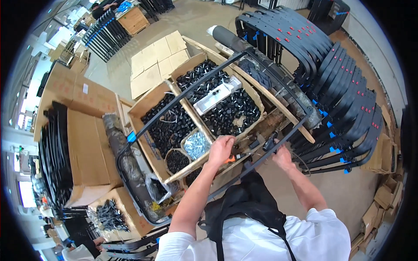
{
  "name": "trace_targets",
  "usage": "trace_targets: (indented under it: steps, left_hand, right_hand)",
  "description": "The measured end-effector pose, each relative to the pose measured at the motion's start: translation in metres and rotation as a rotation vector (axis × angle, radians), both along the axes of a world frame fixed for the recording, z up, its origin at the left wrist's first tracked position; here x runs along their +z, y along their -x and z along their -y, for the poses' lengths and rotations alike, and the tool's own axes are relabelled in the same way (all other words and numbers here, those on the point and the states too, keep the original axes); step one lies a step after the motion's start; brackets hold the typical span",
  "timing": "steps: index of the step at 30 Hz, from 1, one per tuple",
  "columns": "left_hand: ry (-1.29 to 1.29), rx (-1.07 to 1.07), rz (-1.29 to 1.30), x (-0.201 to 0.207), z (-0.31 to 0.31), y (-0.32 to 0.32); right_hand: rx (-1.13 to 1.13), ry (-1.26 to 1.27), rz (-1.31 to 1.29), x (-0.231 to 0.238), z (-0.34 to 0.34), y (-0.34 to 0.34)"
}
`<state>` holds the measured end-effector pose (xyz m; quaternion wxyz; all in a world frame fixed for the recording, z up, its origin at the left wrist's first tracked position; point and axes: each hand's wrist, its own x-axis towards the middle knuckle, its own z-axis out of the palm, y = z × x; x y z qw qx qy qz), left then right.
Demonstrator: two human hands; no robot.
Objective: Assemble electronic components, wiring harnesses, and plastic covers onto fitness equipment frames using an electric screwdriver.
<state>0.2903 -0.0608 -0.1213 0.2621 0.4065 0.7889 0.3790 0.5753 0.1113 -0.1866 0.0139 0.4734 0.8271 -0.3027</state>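
Observation:
My left hand (222, 148) is over the near edge of a divided cardboard box, its fingers drawn together; whatever they hold is hidden. Beside it is a tub of silver screws (196, 144). At the right, my right hand (283, 156) is wrapped round a black hand-held power tool (270, 144), with a thin hose or cable trailing by the wrist. A large black tubular frame (191, 90) lies aslant across the box, its near bar passing beside the tool. An orange-and-black tool (230, 158) lies just below my left hand.
Black plastic parts (167, 122) fill the box compartments, with a white tray (217, 95) on top. Stacked black curved frames (348, 95) stand along the right. Wrapped padded rolls (115, 130) flank the box. A tall carton (87, 143) stands left. Another person's hand (98, 241) shows lower left.

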Motion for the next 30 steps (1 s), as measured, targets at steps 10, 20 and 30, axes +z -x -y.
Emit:
trace_targets:
  steps: [10,20,30]
  left_hand:
    - [0.419,0.023,-0.259,-0.117,-0.164,0.046]
    - [0.065,0.38,0.269,-0.056,-0.131,0.08]
    - [0.063,0.255,0.168,0.024,-0.21,0.148]
  right_hand:
    - [0.222,-0.044,-0.02,-0.055,-0.096,0.046]
    - [0.752,0.614,0.169,0.164,-0.088,0.062]
    - [0.929,-0.592,0.219,-0.062,-0.093,0.284]
